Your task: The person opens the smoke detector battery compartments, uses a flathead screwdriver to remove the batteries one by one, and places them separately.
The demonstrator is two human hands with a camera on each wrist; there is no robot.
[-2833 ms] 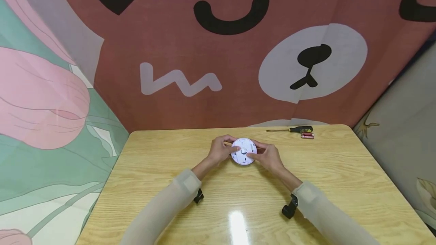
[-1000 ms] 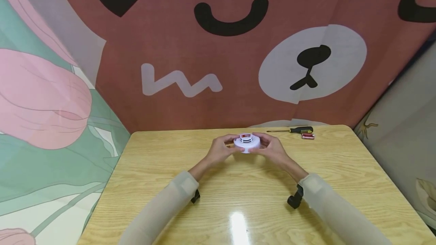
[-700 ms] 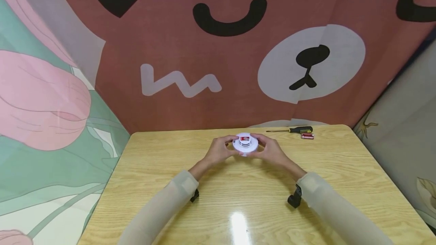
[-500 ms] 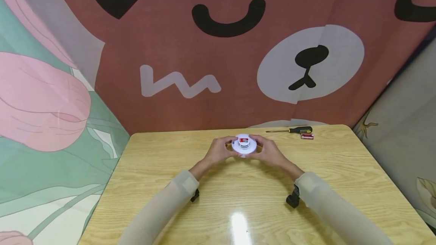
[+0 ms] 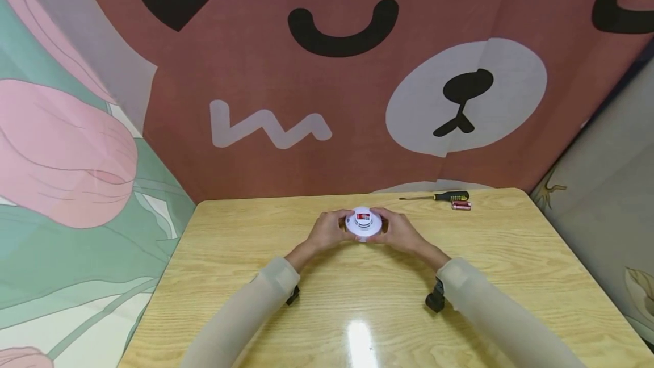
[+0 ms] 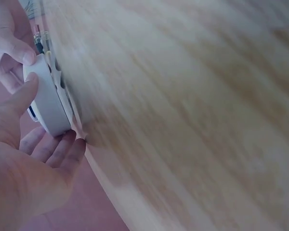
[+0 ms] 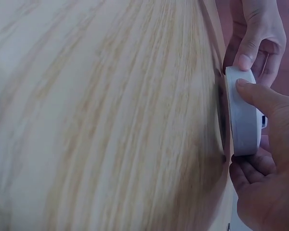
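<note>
A round white smoke detector (image 5: 364, 230) with a raised vented cap and a red label sits between both hands near the far middle of the table, label side up. My left hand (image 5: 327, 230) grips its left rim, thumb on the near side and fingers round the far side. On the opposite rim, my right hand (image 5: 401, 233) holds it the same way. Seen edge-on in the left wrist view, the smoke detector (image 6: 49, 98) is just over the wood. The right wrist view shows the thumb (image 7: 260, 96) pressing its side wall; the underside is hidden there.
A black-and-yellow screwdriver (image 5: 444, 196) lies along the far edge of the wooden table (image 5: 245, 300), right of the hands. Just in front of its handle are small red batteries (image 5: 461, 205). A patterned cloth wall (image 5: 286, 169) rises directly behind the table.
The smoke detector's flat underside faced up at first; it has been turned so the labelled cap is on top. Over the last second, both hands have brought it slightly nearer.
</note>
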